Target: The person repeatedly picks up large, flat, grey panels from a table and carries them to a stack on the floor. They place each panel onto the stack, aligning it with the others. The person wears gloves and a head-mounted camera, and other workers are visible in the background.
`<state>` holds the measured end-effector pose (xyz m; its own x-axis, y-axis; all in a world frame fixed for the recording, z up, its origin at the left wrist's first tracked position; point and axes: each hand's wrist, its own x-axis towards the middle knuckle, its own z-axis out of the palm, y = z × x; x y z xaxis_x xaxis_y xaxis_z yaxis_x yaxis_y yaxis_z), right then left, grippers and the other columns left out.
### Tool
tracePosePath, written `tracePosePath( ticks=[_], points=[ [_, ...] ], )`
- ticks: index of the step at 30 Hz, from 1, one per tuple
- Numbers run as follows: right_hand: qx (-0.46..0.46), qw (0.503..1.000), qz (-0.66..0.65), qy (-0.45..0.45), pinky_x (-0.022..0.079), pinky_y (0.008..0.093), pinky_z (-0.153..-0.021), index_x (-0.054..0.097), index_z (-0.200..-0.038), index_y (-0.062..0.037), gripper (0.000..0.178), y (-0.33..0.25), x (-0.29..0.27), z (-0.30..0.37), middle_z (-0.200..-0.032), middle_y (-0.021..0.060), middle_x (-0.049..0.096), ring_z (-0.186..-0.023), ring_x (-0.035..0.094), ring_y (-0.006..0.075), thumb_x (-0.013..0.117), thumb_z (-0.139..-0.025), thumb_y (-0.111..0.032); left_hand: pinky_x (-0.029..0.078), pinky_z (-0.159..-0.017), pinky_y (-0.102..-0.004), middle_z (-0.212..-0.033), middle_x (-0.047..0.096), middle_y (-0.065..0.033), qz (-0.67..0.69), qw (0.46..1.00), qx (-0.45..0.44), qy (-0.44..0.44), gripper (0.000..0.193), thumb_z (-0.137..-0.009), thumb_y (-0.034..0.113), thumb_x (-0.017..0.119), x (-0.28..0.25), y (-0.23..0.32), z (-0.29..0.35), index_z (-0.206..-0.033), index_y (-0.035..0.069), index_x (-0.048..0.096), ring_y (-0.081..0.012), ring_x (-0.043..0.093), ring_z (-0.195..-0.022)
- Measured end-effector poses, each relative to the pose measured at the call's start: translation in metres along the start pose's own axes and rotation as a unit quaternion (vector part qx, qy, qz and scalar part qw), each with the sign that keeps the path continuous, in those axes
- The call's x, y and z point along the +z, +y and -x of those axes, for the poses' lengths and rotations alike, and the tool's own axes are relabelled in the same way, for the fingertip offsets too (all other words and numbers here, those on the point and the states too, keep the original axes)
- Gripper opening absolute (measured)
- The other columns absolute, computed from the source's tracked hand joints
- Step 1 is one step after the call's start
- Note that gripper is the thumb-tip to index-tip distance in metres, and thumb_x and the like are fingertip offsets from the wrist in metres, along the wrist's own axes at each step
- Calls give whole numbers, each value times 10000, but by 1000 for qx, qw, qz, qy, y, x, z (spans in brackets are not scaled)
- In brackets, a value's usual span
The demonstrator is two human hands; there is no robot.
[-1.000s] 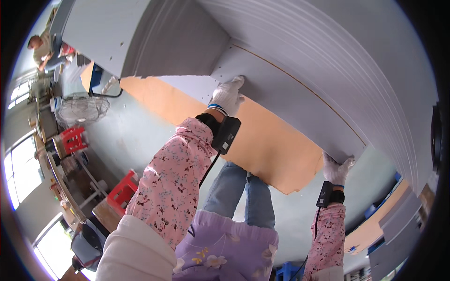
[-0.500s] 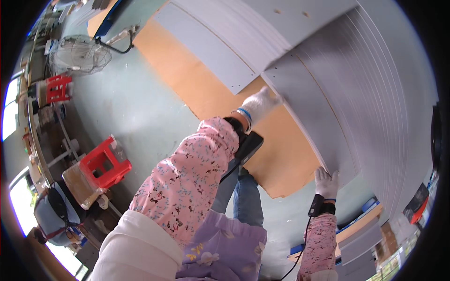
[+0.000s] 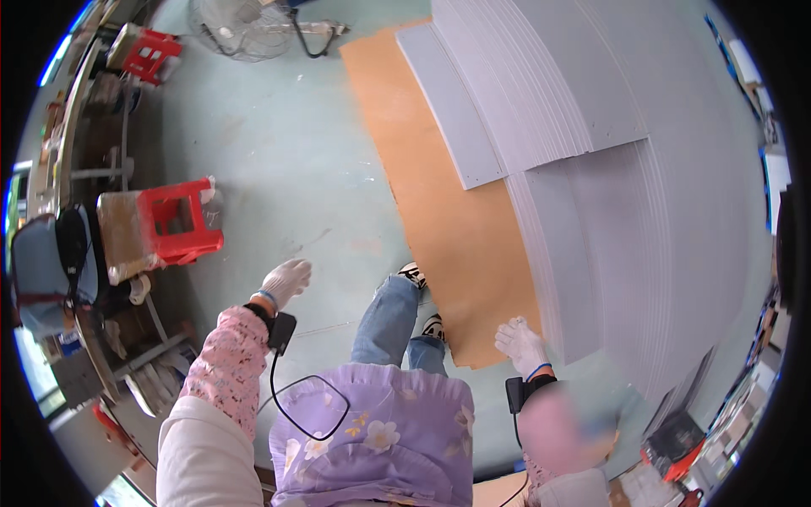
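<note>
My left hand [image 3: 287,280], in a white knit glove, hangs over the green floor on the left with nothing in it, fingers loosely stretched. In a matching glove, my right hand [image 3: 519,342] has its fingers apart and is empty. It hovers by the near corner of the brown cardboard sheet [image 3: 405,118], close to the front edges of the nearer stack of grey panels [image 3: 549,245]. A farther stack of grey panels [image 3: 460,110] meets it, lying staggered like steps. The cardboard lies on the floor beneath the panels.
A red plastic stool [image 3: 179,221] stands at left beside a cardboard-covered block, with another red stool [image 3: 152,55] farther off. A floor fan [image 3: 241,25] is at the far left. A long workbench [image 3: 72,135] runs along the left side. A black and red object [image 3: 676,444] sits at lower right.
My left hand has drawn back from the panel edge to the left, over the floor. My right hand has left the panel's near corner. The view has shifted, and I stand more upright.
</note>
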<state>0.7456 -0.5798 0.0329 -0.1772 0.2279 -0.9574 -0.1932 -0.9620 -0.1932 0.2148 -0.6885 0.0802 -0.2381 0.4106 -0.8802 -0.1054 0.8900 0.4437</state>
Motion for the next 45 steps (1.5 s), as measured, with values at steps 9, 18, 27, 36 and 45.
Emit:
tracePosePath(
  ticks=[9,18,27,36,45],
  points=[
    [-35,977,172,-120,403,367,-614,440,-799,-152,263,11,-51,-16,-775,56,473,-712,492,229,377,-980,-332,500,-711,-285,-960,610,-31,186,978,-37,90,333,-933,289,500,-16,-236,131,-1145,39,561,-135,590,-819],
    [14,932,341,-119,312,342,-398,289,-625,-164,428,94,-6,20,-537,18,297,-425,331,193,353,-977,-399,372,-553,-248,-768,467,43,488,839,107,215,164,-942,268,486,26,-459,386,-858,127,486,-82,444,-647],
    [58,807,519,-276,413,375,-518,393,-792,-92,316,344,292,123,-682,79,423,-594,469,236,399,-978,-348,297,-475,-258,-640,362,45,737,573,111,342,267,-977,279,417,26,-707,636,-745,147,415,-93,340,-520],
    [13,655,710,-258,533,466,-751,485,-1057,-44,276,569,449,204,-1041,198,599,-874,621,337,444,-969,-301,481,-664,-377,-863,540,-94,787,405,138,445,218,-966,294,482,-55,-774,678,-948,76,478,-239,551,-754],
    [191,680,579,-408,448,400,-522,422,-716,-147,311,663,675,122,-675,91,467,-580,494,243,404,-975,-317,507,-749,-418,-1044,577,-137,775,372,220,460,302,-962,335,491,-259,-851,694,-1104,68,488,-274,599,-867]
  ],
)
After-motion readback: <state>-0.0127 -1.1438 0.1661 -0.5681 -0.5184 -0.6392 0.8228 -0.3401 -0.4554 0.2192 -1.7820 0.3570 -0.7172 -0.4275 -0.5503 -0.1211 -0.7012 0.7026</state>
